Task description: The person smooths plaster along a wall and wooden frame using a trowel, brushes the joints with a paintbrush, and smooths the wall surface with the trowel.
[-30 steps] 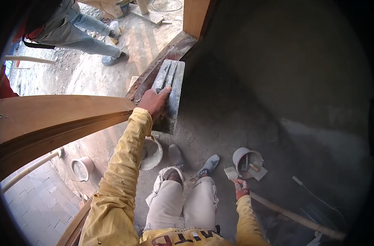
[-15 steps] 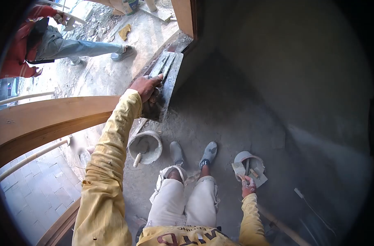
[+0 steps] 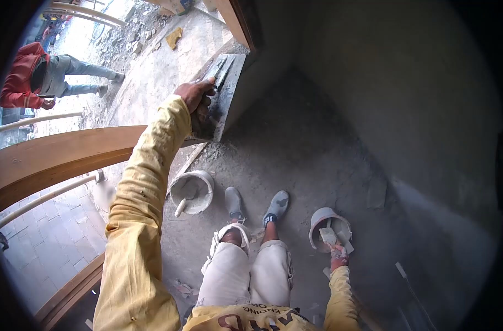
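Note:
My left hand (image 3: 195, 98) is closed around the handle of a plastering trowel (image 3: 227, 91), which is held up by the wooden frame edge with its broad, mortar-stained plate turned partly toward me. Low on the other side, my right hand (image 3: 339, 257) grips a flat tool with a pale, square end (image 3: 328, 236). That end overlaps the mouth of a white bucket (image 3: 317, 220), inside which another light handle shows. I cannot tell whether the flat tool is a brush or a putty knife.
Left of my feet stands a second bucket (image 3: 208, 185) with grey mix and a pale handle (image 3: 180, 208) at its rim. A curved wooden frame (image 3: 69, 151) crosses the left. Outside, a person in red (image 3: 25, 77) stands on rubble-strewn ground. A dark wall (image 3: 417, 110) rises at right.
My left hand and the trowel sit slightly higher in view. The right hand's tool has shifted from the bucket's left rim to over its mouth. The person in red has moved farther away.

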Available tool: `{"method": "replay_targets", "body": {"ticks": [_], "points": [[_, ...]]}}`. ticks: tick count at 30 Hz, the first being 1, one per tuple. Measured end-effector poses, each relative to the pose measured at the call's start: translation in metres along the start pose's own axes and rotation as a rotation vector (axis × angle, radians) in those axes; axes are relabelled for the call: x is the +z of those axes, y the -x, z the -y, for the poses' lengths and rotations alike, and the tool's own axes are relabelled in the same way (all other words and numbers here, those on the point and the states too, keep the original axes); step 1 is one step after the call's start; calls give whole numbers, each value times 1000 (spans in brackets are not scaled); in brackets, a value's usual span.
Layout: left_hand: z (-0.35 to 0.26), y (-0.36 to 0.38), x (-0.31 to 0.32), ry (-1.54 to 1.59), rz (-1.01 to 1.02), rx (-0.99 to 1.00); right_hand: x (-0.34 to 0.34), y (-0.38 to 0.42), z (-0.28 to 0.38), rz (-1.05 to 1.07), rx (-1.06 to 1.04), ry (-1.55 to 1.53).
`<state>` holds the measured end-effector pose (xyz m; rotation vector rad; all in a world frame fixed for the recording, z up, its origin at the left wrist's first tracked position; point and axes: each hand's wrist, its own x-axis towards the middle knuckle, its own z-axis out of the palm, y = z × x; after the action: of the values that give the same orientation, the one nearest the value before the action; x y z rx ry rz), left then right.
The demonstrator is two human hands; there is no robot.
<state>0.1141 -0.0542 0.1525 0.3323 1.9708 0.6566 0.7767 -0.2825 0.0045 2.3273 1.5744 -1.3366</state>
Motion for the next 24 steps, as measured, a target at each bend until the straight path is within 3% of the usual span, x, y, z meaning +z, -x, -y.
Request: {"method": "replay_targets", "body": {"ticks": [2,5,7,9,11,15,17,19,21,23,24], "points": [[9,21,9,26,-48,13,4,-5,4,13,-15,-6],[-19,-12,25,92,-76,32,-10,-6,16,63,-49,90],[-16,-13,15,119,-59,-69,-11,-20,25,94,-86,150],[13,-18,-20,457,-255,8,-3,-34,28,73,-49,10],[59,18,-36,374,-376,125,-5,-33,101,41,-118,46],[108,142,-11,480,-173,24,25,-56,247,145,-328,-133],[140,179,-3,518,-143,-74,59,-77,333,126,-653,-282],[173,211,-1,396,-110,-92,84,-82,433,188,-715,-362],[212,235,-5,357,-91,-124,112,-89,518,93,-820,-383],[256,256,-14,317,-102,-202,145,-103,579,-30,-765,-398],[264,267,-17,333,-134,-252,167,-118,600,-84,-640,-443]]}}
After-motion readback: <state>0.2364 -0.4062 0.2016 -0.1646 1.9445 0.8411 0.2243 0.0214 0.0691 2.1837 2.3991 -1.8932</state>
